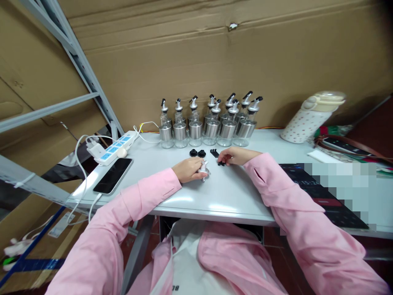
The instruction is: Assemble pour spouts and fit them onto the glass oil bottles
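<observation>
My left hand (188, 170) is closed around a silver pourer spout (204, 169), held low over the tabletop. To its right, my right hand (232, 155) has its fingers pinched together at a small black part (221, 163) close to the table surface. More little black parts (214, 153) lie in a short row just beyond those fingertips. Two round black stoppers (197, 153) rest side by side behind my left hand. At the back stand several glass oil bottles (211, 129) with steel bands, many topped with silver spouts and black flip caps.
On the left of the white table (172, 200) are a phone (113, 175) and a power strip (118, 147) with cables. A spotted tumbler (310, 119) leans at the back right. A dark tablet (319, 200) lies under my right forearm's side. Cardboard (215, 65) walls the back.
</observation>
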`<act>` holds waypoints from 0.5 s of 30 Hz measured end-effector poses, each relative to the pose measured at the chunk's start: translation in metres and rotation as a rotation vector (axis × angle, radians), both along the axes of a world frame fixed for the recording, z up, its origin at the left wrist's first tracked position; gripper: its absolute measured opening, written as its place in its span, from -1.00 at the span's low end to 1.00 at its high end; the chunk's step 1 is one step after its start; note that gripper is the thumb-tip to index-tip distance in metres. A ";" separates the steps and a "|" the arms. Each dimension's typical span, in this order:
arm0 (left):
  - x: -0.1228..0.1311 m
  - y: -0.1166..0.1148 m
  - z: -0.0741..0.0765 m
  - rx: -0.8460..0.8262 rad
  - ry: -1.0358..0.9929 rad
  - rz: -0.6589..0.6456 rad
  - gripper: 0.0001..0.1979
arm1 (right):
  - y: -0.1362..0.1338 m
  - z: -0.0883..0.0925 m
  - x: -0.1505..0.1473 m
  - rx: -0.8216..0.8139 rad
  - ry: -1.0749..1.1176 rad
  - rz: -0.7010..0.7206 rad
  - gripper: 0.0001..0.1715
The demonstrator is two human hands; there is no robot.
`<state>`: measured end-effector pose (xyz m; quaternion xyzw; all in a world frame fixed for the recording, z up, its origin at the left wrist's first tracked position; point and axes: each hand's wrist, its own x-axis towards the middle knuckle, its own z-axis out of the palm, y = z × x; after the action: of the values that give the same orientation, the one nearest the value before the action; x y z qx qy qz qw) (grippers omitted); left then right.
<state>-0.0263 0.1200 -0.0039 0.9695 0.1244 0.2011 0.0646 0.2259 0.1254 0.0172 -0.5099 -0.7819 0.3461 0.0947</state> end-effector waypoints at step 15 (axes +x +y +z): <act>0.000 0.001 -0.002 0.139 0.039 0.011 -0.21 | 0.000 -0.001 -0.006 0.067 -0.082 -0.003 -0.65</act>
<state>-0.0263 0.1213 -0.0057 0.9747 0.1169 0.1906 -0.0063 0.2197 0.1254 0.0162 -0.5213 -0.7955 0.2985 0.0799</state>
